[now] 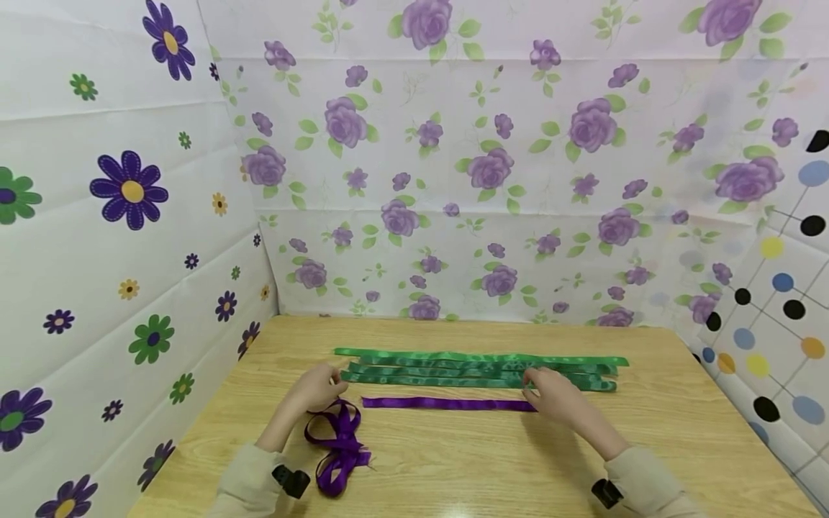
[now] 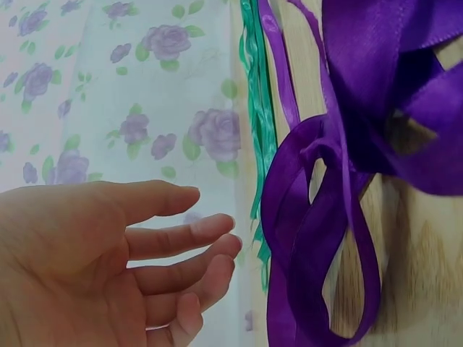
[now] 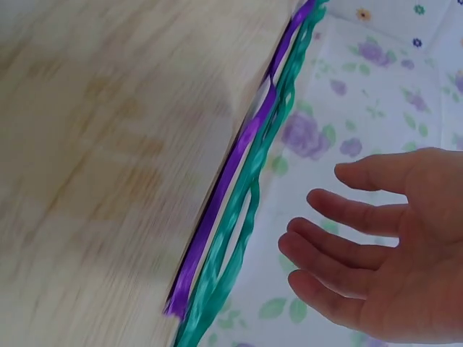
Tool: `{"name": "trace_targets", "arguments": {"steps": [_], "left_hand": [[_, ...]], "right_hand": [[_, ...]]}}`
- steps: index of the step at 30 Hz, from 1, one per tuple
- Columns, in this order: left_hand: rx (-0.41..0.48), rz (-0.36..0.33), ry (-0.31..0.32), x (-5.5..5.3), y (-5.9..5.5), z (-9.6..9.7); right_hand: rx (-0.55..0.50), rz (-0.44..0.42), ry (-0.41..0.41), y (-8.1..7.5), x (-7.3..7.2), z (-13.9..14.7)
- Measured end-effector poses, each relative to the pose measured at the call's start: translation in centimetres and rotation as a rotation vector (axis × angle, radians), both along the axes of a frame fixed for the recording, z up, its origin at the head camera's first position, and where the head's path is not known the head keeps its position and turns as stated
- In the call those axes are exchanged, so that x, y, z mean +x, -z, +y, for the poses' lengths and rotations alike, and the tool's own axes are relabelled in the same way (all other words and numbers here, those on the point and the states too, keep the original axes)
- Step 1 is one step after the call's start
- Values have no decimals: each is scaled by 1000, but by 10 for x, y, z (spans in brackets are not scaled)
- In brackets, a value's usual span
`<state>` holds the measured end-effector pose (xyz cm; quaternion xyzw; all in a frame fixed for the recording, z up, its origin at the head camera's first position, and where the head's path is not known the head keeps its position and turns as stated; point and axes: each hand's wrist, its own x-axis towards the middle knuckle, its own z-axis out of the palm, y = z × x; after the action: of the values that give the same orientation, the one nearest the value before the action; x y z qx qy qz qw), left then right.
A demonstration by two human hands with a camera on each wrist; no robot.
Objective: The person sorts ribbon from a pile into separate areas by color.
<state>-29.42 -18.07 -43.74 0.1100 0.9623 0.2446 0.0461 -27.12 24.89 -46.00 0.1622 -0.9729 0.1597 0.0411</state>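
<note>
Several green ribbons (image 1: 440, 373) lie side by side across the wooden table, running left to right. Just in front of them a single purple ribbon (image 1: 447, 403) is stretched out straight. A looped bundle of purple ribbon (image 1: 340, 450) rests at the left, near the left forearm. My left hand (image 1: 317, 388) hovers by the left ends of the green ribbons; in the left wrist view its fingers are loosely bent and hold nothing. My right hand (image 1: 552, 392) is over the right end of the purple ribbon, overlapping the green ones, its fingers spread and bare in the right wrist view.
The wooden table (image 1: 486, 460) meets a back wall covered in rose-print cloth (image 1: 453, 252). Flower-print cloth (image 1: 129, 288) lines the left side, dotted cloth (image 1: 777, 324) the right. Both wrists carry a small black device (image 1: 291, 480).
</note>
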Motion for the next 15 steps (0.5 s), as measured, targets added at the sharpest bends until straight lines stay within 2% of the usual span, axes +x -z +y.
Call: {"name": "trace_targets", "arguments": {"steps": [4, 8, 12, 15], "left_hand": [[-10, 13, 11, 1, 1, -6], [-4, 42, 82, 2, 2, -11], [29, -18, 182, 0, 8, -16], [34, -56, 216, -3, 17, -17]], "right_hand": [[36, 10, -44, 3, 0, -12], [35, 10, -81, 4, 1, -23], [49, 26, -120, 5, 3, -32], [46, 10, -154, 5, 4, -39]]}}
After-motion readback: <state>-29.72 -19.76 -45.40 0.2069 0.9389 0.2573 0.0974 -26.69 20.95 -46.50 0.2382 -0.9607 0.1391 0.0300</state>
